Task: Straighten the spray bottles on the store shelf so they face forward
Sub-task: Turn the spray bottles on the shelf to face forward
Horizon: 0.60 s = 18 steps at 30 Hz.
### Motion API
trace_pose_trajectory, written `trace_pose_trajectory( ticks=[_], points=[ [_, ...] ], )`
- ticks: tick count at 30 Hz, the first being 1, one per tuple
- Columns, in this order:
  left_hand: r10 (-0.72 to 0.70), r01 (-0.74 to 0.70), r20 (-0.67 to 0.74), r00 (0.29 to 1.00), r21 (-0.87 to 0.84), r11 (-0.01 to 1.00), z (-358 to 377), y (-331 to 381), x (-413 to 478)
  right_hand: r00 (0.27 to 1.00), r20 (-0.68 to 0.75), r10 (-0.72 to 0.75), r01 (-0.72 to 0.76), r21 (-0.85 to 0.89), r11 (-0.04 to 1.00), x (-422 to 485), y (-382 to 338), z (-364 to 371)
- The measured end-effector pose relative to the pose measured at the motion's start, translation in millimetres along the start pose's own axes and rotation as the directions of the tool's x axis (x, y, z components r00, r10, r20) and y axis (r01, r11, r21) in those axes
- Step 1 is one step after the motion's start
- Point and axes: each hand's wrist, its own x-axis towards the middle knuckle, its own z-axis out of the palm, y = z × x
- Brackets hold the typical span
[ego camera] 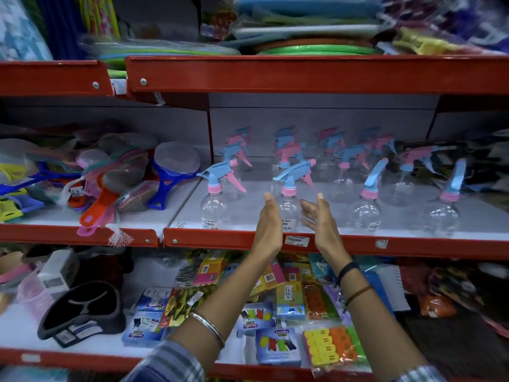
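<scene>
We are seeing a blue-framed sieve (pixel 176 172) lying left of the divider, an orange scoop (pixel 100 204) beside it, and clothes-peg packs (pixel 278 344) sitting below.

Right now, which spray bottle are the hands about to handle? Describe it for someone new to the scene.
On the middle red shelf, front row, it is the second clear bottle from the left. It alone stands between the open left hand and right hand.

The lower body of the clear plastic spray bottle with the blue trigger head (pixel 288 205) was partly hidden behind the left hand (pixel 268 224). Its small white price sticker (pixel 287 224) was too small to read. Rear-row bottles and right-edge goods were motion-blurred.
</scene>
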Motion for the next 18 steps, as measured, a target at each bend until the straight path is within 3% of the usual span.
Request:
trace_pose_trajectory(
  ticks=[9,18],
  points=[
    [-0.023,0.023,0.015,1.0,0.004,1.0,-0.1,0.2,13.6,0.996,-0.078,-0.045,0.044,-0.011,0.999,-10.0,7.8,6.7],
    [-0.002,0.002,-0.024,1.0,0.017,1.0,3.9,-1.3,15.7,0.988,-0.069,-0.137,0.131,-0.077,0.988,-23.5,12.6,7.0]
  ],
)
